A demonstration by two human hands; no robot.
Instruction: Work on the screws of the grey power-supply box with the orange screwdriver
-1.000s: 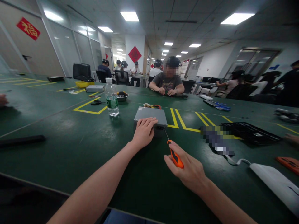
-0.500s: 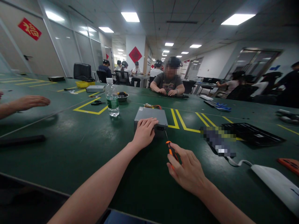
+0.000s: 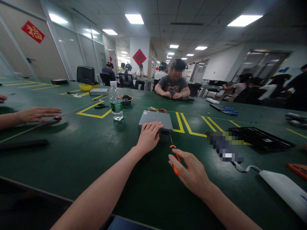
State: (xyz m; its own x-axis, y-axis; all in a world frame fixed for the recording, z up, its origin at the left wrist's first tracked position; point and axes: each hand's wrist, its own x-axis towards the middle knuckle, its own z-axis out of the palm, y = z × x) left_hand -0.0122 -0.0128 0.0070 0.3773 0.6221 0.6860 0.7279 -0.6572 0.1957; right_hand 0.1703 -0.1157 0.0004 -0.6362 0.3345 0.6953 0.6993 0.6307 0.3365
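Note:
A grey metal computer power supply (image 3: pixel 155 118) sits on the green table, with coloured wires (image 3: pixel 157 110) at its far side. My left hand (image 3: pixel 150 135) lies on its top and near edge, fingers stretched out flat; the thumb is mostly hidden. In my right hand (image 3: pixel 192 171) is a screwdriver (image 3: pixel 177 164) with an orange and black handle, pinched between thumb and fingers. Its thin shaft points up at the near right corner of the power supply, below the socket. Whether the tip sits in a screw is too small to tell.
A water bottle (image 3: pixel 116 103) stands left of the power supply, with a metal bowl (image 3: pixel 126 100) behind it. Rightward lie a black panel (image 3: pixel 261 138) and a white device (image 3: pixel 283 188) on a cable. Another person's hand (image 3: pixel 39 114) is at left; a person (image 3: pixel 172 83) sits opposite.
My right-hand fingers have shifted along the screwdriver handle, showing more of its orange lower part. My left hand stays on the power supply. The other person's hand at left has moved right.

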